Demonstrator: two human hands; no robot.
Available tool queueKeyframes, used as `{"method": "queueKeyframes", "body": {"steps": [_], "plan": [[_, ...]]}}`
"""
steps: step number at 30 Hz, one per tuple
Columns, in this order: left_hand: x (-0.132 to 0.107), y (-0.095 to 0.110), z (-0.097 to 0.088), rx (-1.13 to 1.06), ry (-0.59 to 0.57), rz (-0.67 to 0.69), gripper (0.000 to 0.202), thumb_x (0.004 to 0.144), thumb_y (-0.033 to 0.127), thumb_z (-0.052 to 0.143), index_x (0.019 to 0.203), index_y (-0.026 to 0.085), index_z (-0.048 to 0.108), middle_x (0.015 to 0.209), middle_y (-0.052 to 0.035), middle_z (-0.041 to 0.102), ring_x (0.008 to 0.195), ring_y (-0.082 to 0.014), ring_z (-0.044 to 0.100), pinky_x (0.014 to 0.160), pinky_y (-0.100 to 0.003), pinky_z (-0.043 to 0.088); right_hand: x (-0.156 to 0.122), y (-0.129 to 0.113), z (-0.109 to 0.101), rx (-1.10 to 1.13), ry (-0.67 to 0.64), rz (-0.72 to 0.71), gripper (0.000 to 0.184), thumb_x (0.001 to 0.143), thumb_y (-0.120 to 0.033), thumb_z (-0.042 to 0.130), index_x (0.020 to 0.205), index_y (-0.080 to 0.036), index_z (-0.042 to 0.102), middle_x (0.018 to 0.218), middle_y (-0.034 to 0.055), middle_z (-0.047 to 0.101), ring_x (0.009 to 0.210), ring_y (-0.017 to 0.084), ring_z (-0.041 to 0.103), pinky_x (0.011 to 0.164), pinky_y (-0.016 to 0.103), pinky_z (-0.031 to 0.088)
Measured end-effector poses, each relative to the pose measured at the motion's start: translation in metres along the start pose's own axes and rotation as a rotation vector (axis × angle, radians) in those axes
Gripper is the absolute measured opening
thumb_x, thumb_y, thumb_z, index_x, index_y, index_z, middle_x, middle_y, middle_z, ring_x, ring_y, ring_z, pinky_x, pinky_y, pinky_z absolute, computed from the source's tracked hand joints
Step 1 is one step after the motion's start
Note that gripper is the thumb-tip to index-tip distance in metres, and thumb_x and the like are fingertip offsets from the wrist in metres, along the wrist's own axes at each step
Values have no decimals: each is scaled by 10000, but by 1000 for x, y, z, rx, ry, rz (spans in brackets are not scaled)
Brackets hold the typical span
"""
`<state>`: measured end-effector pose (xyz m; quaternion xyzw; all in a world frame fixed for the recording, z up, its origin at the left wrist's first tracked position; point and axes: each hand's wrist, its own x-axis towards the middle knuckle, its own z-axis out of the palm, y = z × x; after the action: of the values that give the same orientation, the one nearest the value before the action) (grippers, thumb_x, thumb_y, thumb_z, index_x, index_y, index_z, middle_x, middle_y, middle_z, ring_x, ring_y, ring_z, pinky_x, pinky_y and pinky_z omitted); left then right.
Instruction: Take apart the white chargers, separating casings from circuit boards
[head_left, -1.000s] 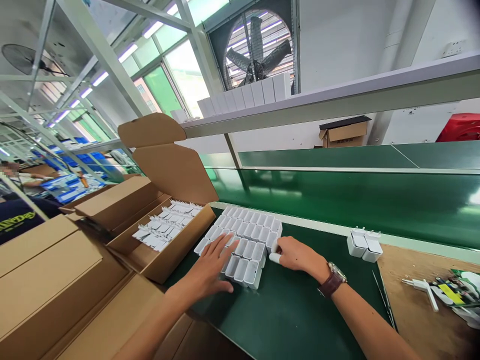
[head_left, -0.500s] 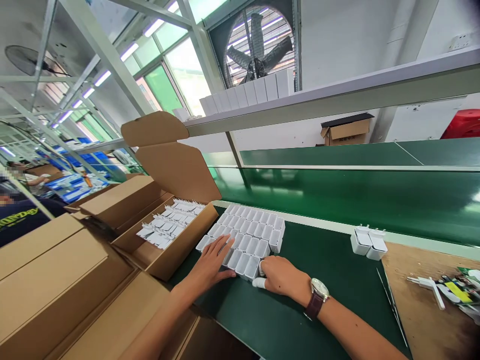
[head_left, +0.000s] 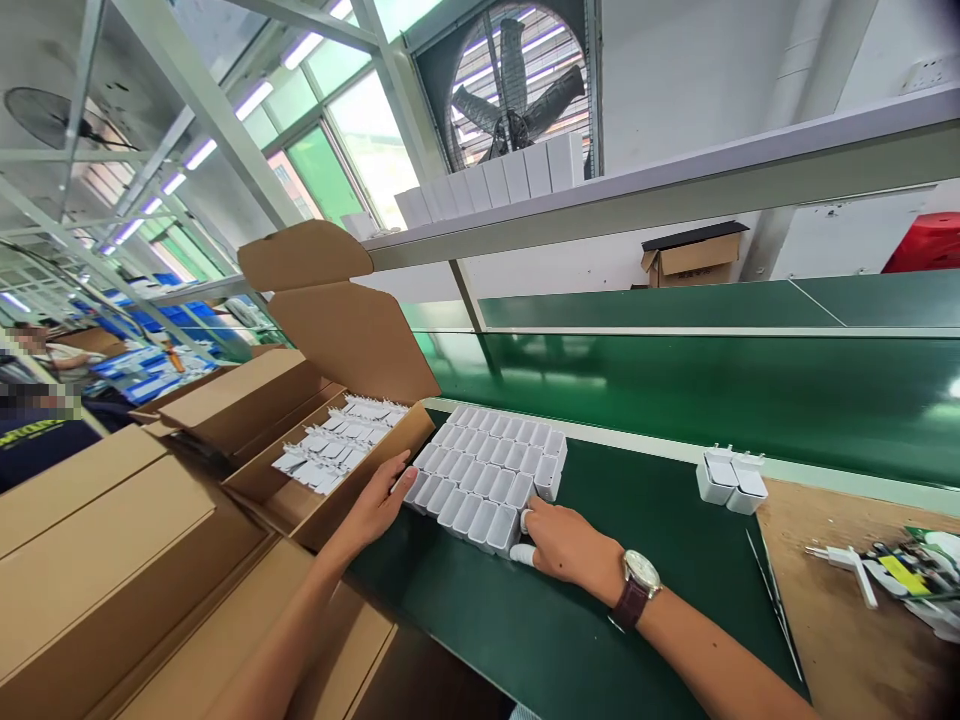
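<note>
Factory assembly workshop: exhaust fan at upper centre, strip lights at upper left, rows of white plastic casings on a green workbench, centre.

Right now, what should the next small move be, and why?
Probably a light inward push by the right hand: it sits at the right end of the front rows of open white rectangular plastic cases, whose right edge looks stepped; the left hand is at their left end.

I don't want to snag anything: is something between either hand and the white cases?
Nothing visible. The left hand is at the left edge of the white cases, the right hand at their right; the box is on the left hand's other side.
</note>
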<state>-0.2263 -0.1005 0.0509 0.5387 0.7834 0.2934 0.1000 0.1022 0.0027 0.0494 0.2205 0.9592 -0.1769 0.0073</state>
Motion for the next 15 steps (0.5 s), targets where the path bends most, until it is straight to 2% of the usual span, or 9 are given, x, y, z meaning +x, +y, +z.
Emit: {"method": "queueKeyframes", "body": {"steps": [3, 5, 7, 9, 11, 13, 15], "plan": [[-14, 35, -3, 51, 14, 168, 638, 950, 652, 526, 1446, 251, 505, 1561, -131, 493, 1435, -329, 486, 1174, -532, 426, -10, -11, -4, -37, -27, -15, 137, 918, -210, 653, 968, -101, 718, 1037, 181, 710, 865, 304, 729, 665, 346, 514], [-24, 59, 3, 131, -55, 360, 529, 919, 622, 616, 1338, 299, 606, 1567, -93, 488, 1433, -336, 483, 1167, -539, 433, -21, -24, -8, -60, -50, -41, 138, 890, -225, 700, 959, -108, 727, 1014, 175, 723, 848, 305, 736, 628, 337, 515], [-34, 74, 18, 243, -135, 566, 409, 887, 584, 684, 1195, 315, 689, 1566, -75, 490, 1461, -368, 439, 1157, -565, 431, -32, -38, -12, -77, -85, -114, 180, 865, -264, 741, 974, -121, 728, 986, 153, 738, 804, 287, 739, 562, 315, 500], [-42, 80, 37, 356, -170, 725, 292, 865, 510, 729, 1073, 305, 720, 1554, -79, 505, 1480, -399, 399, 1130, -596, 439, -44, -48, -16, -82, -142, -219, 240, 867, -345, 748, 984, -137, 723, 939, 121, 748, 744, 261, 731, 482, 291, 459], [-44, 78, 55, 420, -165, 810, 182, 868, 429, 720, 984, 289, 719, 1540, -91, 518, 1475, -408, 399, 1092, -603, 465, -55, -49, -22, -75, -180, -279, 292, 902, -433, 706, 970, -149, 716, 897, 95, 749, 697, 241, 716, 435, 279, 417], [-43, 75, 67, 427, -154, 840, 111, 898, 376, 658, 896, 277, 708, 1520, -97, 535, 1463, -403, 415, 1063, -595, 485, -71, -40, -28, -83, -167, -258, 329, 937, -479, 654, 956, -155, 706, 887, 86, 743, 675, 229, 704, 427, 278, 397], [-41, 77, 72, 401, -148, 851, 181, 928, 353, 585, 807, 272, 692, 1475, -97, 573, 1445, -401, 439, 1039, -592, 501, -91, -25, -35, -112, -117, -171, 317, 945, -470, 649, 965, -156, 691, 908, 89, 734, 683, 226, 697, 444, 281, 399]]}}
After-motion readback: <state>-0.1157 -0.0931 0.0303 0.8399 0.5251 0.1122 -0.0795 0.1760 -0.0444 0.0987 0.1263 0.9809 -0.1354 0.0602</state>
